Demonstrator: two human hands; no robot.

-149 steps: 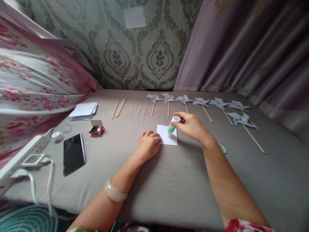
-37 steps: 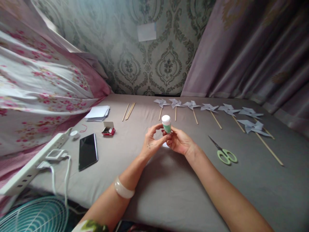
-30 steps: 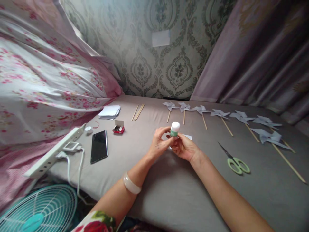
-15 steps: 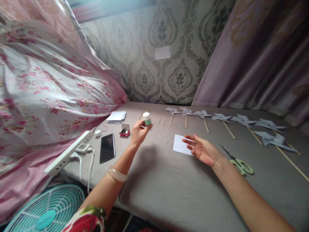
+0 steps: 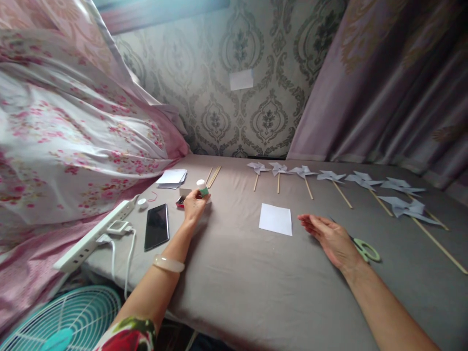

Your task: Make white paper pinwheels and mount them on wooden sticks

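My left hand (image 5: 194, 205) grips a white-capped green glue stick (image 5: 202, 188), held upright at the left of the table. Just behind that hand, partly hidden by it, is a small red box (image 5: 180, 201) with its flap up. A square of white paper (image 5: 275, 219) lies flat in the middle, touched by neither hand. To its right hovers my right hand (image 5: 329, 239), holding nothing, fingers stretched toward the paper. The green-handled scissors (image 5: 366, 250) lie beyond that hand, their blades mostly hidden by it.
Several paper pinwheels on sticks (image 5: 331, 176) line the back and right. At left lie a paper stack (image 5: 171, 178), wooden sticks (image 5: 214, 177), a phone (image 5: 157, 226), a white cap (image 5: 142, 204) and a power strip (image 5: 95, 237). A fan (image 5: 60, 319) stands below the table edge.
Earlier my right hand rubbed the glue stick on the paper; then both hands held it, capped. My left hand has carried it left beside the red box, and my right hand has let go and moved right.
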